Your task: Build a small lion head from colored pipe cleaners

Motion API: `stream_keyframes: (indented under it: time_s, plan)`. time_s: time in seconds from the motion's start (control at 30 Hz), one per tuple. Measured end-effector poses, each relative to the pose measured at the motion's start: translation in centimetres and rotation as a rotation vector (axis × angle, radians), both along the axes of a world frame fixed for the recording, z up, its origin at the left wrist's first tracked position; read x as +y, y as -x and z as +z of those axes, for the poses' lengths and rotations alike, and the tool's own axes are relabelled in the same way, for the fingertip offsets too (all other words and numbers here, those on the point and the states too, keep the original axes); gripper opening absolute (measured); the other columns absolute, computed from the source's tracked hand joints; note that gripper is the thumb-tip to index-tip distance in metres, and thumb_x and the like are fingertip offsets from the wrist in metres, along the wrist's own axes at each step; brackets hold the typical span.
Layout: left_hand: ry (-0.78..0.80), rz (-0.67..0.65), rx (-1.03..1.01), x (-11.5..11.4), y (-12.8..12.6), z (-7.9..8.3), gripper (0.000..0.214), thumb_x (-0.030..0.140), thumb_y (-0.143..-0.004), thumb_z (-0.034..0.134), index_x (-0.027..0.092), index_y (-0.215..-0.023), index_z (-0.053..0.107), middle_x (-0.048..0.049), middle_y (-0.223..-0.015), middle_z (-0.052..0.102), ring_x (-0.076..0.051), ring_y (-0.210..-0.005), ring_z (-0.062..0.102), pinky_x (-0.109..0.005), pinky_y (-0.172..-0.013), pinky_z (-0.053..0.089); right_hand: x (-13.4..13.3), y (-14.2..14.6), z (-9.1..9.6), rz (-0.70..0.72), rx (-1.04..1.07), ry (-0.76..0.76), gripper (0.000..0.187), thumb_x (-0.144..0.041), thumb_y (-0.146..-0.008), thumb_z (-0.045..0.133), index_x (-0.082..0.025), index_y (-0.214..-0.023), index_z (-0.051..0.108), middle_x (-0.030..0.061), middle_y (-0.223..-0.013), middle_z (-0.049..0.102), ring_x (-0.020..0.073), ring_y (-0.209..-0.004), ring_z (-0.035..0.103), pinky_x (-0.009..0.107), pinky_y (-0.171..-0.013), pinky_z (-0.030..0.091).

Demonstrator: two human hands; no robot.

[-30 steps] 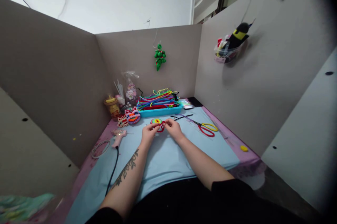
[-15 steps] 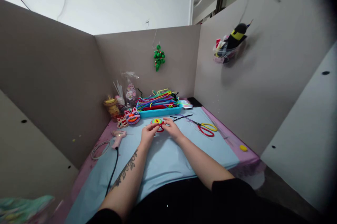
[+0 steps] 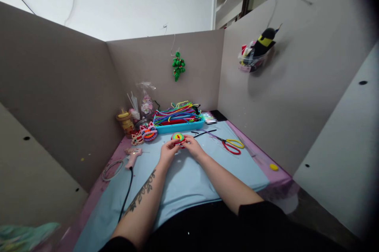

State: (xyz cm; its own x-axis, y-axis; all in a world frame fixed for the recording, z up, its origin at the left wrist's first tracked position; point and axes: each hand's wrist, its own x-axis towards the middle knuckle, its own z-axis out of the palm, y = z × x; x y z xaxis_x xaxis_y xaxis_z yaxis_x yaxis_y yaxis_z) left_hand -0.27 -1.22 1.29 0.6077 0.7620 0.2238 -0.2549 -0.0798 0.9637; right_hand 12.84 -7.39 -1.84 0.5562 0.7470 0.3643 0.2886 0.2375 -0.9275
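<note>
A small round piece in rings of red, green and yellow, with a red mark at its centre, is held above the blue table cover. It looks made of pipe cleaners. My left hand pinches its lower left edge, thumb on top. At its right edge, my right hand has closed fingers on the red rim. Fingertips of both hands partly hide the lower edge. Just behind lies a blue tray heaped with coloured pipe cleaners.
Scissors with red and yellow handles lie to the right, beside black strips. On the left are a pink glue gun with its cord and two animal-face pieces. Grey partitions enclose the table; a yellow lump lies far right.
The round piece has turned so more of its ringed face shows, and the red loop below it is no longer visible. Both hands have shifted slightly around it.
</note>
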Motion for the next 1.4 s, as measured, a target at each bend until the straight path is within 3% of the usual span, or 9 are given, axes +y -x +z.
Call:
stream_keyframes:
  time_s: [0.37, 0.6, 0.73, 0.9, 1.07, 1.27, 1.4]
  plan:
    - [0.107, 0.109, 0.092, 0.4, -0.1, -0.1, 0.031, 0.015, -0.051, 0.067, 0.011, -0.082, 0.071, -0.0052, -0.066, 0.068, -0.012, -0.054, 0.055, -0.021, -0.049, 0.039, 0.3, 0.2, -0.7, -0.067, -0.145, 0.067, 0.012, -0.029, -0.068, 0.064, -0.020, -0.073, 0.070, 0.0067, -0.108, 0.054, 0.0233, -0.106, 0.050, 0.040, -0.097, 0.036]
    - [0.054, 0.136, 0.096, 0.5, -0.1, -0.3, 0.033, 0.011, -0.051, 0.061, 0.011, -0.081, 0.072, -0.0031, -0.064, 0.067, -0.009, -0.048, 0.050, -0.020, -0.046, 0.036, -1.1, 1.2, 1.0, -0.293, -0.387, -0.024, 0.014, -0.021, -0.068, 0.063, -0.021, -0.082, 0.065, 0.0042, -0.090, 0.054, 0.0209, -0.094, 0.051, 0.037, -0.090, 0.039]
    - [0.028, 0.143, 0.102, 0.2, 0.1, -0.1, 0.033, 0.012, -0.052, 0.061, 0.012, -0.083, 0.072, -0.0040, -0.068, 0.068, -0.010, -0.050, 0.052, -0.020, -0.046, 0.037, -1.8, 1.2, 1.8, -0.330, -0.545, -0.064, 0.012, -0.016, -0.071, 0.059, -0.022, -0.078, 0.066, 0.0040, -0.088, 0.052, 0.0199, -0.092, 0.049, 0.037, -0.092, 0.036]
    - [0.126, 0.069, 0.106, 0.0, 0.2, 0.2, 0.035, 0.016, -0.054, 0.065, 0.013, -0.088, 0.072, -0.0061, -0.075, 0.069, -0.015, -0.062, 0.061, -0.022, -0.051, 0.044, -1.1, 0.4, 1.2, -0.329, -0.328, -0.058, 0.007, -0.018, -0.068, 0.062, -0.022, -0.069, 0.068, 0.0035, -0.089, 0.051, 0.0193, -0.093, 0.050, 0.035, -0.092, 0.037]
    - [0.220, -0.030, 0.059, 0.1, 0.2, 0.1, 0.039, 0.017, -0.054, 0.068, 0.013, -0.092, 0.071, -0.0088, -0.083, 0.071, -0.019, -0.073, 0.066, -0.025, -0.061, 0.048, -0.5, -0.1, 0.8, -0.232, -0.065, -0.004, 0.006, -0.025, -0.060, 0.068, -0.021, -0.065, 0.068, 0.0057, -0.103, 0.053, 0.0219, -0.103, 0.052, 0.035, -0.094, 0.037]
    - [0.265, -0.059, 0.028, 0.4, 0.0, -0.3, 0.037, 0.018, -0.057, 0.070, 0.013, -0.094, 0.070, -0.0103, -0.090, 0.071, -0.021, -0.080, 0.067, -0.026, -0.066, 0.050, -0.2, -0.3, 0.3, -0.199, 0.034, 0.043, 0.010, -0.027, -0.054, 0.072, -0.020, -0.061, 0.067, 0.0062, -0.106, 0.057, 0.0252, -0.103, 0.054, 0.039, -0.096, 0.037]
    - [0.320, -0.133, -0.013, 0.4, 0.0, -0.4, 0.042, 0.031, -0.065, 0.069, 0.011, -0.102, 0.066, -0.0129, -0.091, 0.071, -0.022, -0.084, 0.067, -0.026, -0.066, 0.050, -0.1, -0.1, 0.0, -0.195, -0.012, 0.052, 0.013, -0.028, -0.058, 0.068, -0.021, -0.069, 0.068, 0.0062, -0.102, 0.059, 0.0252, -0.101, 0.054, 0.040, -0.096, 0.036]
